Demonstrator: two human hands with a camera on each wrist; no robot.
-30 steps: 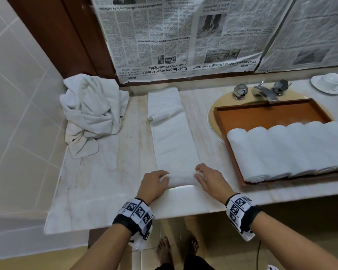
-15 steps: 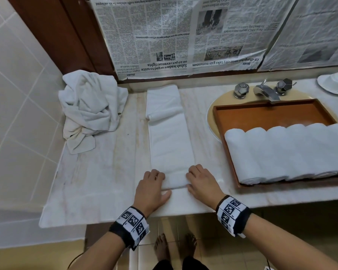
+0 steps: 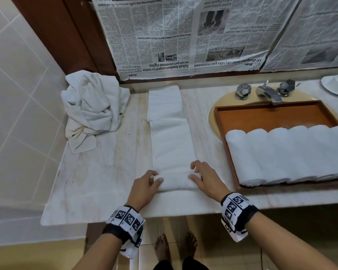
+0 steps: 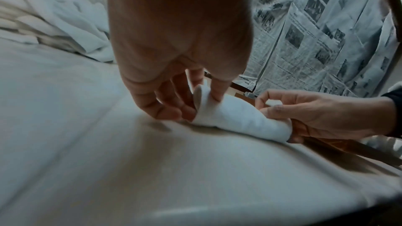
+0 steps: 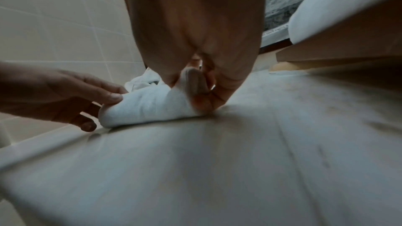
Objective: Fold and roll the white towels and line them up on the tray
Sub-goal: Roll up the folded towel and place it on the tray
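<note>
Rolled end of folded towel point(image 3: 175, 181) is pinched by left hand point(image 3: 144, 189) & right hand point(image 3: 207, 182) on counter point(image 3: 98, 172), beside tray point(image 3: 261, 115).

Upside-down print on the newspaper sheets point(image 3: 183, 36) taped behind the tabletop point(image 3: 109, 172). Legible headlines in the head view: "Sabah leaders urged to unite", "on 40 pct revenue rights", "KK-Changchun sister-city talks gain momentum", "Debate heats up over alleged special officers appointments". Smaller lines: "Home" as a section tag, "Higher oil prices not a guarantee to boost Sabah's revenue" only partly clear. Body columns too small to read. Black-and-white square marker patterns on both wristbands point(image 3: 128, 219), no letters.
</note>
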